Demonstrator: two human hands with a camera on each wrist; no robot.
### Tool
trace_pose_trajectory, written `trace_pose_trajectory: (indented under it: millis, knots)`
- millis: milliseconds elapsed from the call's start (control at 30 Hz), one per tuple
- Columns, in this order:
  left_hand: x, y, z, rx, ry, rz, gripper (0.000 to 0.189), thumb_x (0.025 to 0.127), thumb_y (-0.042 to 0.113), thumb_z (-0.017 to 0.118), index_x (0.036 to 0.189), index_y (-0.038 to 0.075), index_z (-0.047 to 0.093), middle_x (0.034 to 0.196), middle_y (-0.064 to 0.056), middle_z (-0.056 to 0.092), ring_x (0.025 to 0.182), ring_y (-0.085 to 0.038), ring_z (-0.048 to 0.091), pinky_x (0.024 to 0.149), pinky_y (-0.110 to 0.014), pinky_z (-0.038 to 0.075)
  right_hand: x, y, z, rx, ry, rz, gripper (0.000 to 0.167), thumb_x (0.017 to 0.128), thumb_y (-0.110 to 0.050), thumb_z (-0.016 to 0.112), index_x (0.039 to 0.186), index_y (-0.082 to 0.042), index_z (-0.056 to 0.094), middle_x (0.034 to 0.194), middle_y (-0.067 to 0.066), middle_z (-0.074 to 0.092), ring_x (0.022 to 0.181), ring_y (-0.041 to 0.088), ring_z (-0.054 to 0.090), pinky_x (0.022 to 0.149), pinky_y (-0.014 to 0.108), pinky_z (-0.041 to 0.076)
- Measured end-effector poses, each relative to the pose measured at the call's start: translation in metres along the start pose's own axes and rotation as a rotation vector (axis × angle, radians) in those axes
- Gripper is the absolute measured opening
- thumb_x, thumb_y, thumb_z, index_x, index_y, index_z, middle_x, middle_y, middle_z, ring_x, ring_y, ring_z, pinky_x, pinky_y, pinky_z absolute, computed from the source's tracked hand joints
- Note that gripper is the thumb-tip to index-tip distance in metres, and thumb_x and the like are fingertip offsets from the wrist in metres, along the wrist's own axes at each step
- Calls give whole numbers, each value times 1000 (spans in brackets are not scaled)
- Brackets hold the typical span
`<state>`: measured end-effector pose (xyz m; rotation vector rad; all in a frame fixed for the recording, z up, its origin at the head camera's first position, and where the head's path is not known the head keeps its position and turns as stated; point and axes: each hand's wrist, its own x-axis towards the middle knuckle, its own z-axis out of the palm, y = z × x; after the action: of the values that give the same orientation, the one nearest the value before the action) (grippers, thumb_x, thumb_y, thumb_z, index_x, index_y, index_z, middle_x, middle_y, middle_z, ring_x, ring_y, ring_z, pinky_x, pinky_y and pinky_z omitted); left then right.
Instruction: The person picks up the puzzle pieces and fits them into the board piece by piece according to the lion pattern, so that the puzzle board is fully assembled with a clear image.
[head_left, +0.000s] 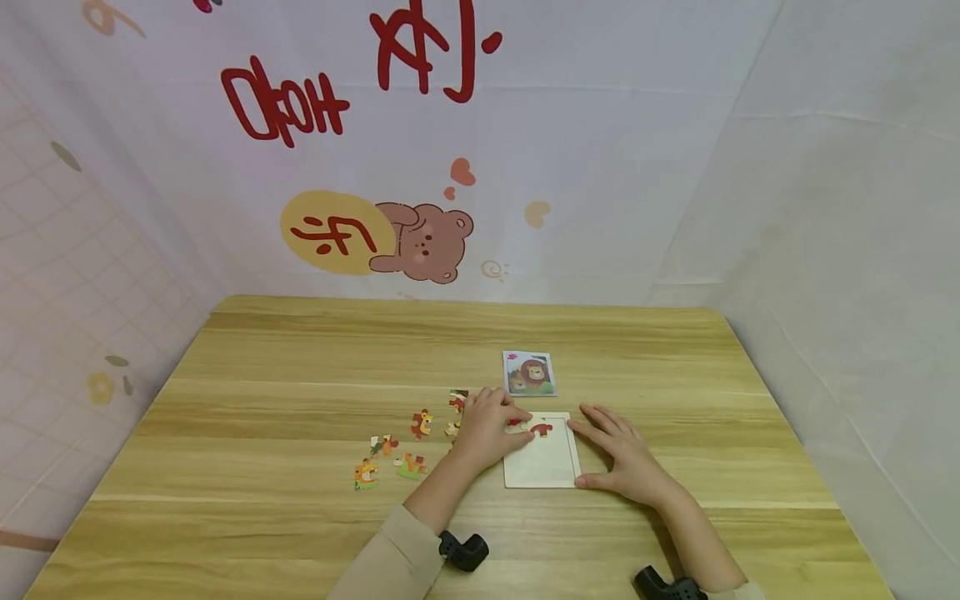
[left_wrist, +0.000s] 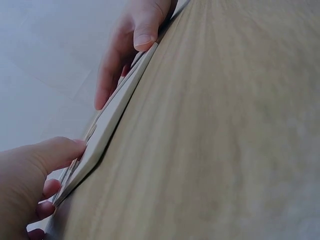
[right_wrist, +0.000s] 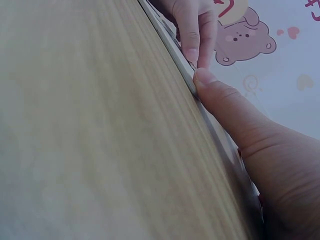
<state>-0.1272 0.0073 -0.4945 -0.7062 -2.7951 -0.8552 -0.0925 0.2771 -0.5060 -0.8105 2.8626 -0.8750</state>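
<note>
Left hand (head_left: 489,423) over the far-left corner of the tray (head_left: 542,465), fingers by a red puzzle piece (head_left: 542,430), grip unclear! Right hand (head_left: 630,461), fingers spread, touches the tray's right edge; loose pieces (head_left: 422,424) left of it.

My beige-sleeved arms (head_left: 393,554) reach forward, bare left hand (head_left: 487,427) bent and pinching, bare right hand (head_left: 628,460) spread.
</note>
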Motion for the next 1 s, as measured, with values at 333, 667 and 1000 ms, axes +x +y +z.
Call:
trace_pose_trajectory:
  millis: [333, 667, 1000]
  knots:
    - [0, 0, 1, -23, -10, -30, 24, 77, 40, 79, 96, 25, 79, 89, 8, 51, 87, -12, 43, 82, -38, 31, -1, -1, 0, 8, 19, -13, 84, 72, -55, 77, 142, -20, 48, 152, 12, 30, 139, 40, 18, 100, 67, 10]
    - [-3, -4, -2, -70, -13, -8, 31, 78, 41, 78, 102, 22, 77, 95, 6, 53, 92, -14, 45, 84, -40, 32, -1, -1, 0, -2, 6, -12, 85, 73, -58, 74, 143, -21, 47, 153, 13, 28, 139, 40, 16, 102, 66, 8]
    - [-15, -18, -24, -141, 56, 7, 30, 78, 31, 80, 105, 19, 76, 100, 5, 56, 93, -15, 46, 86, -43, 32, -1, -1, 0, 1, 2, -1, 86, 71, -60, 74, 143, -22, 47, 153, 11, 28, 139, 39, 16, 103, 64, 7]
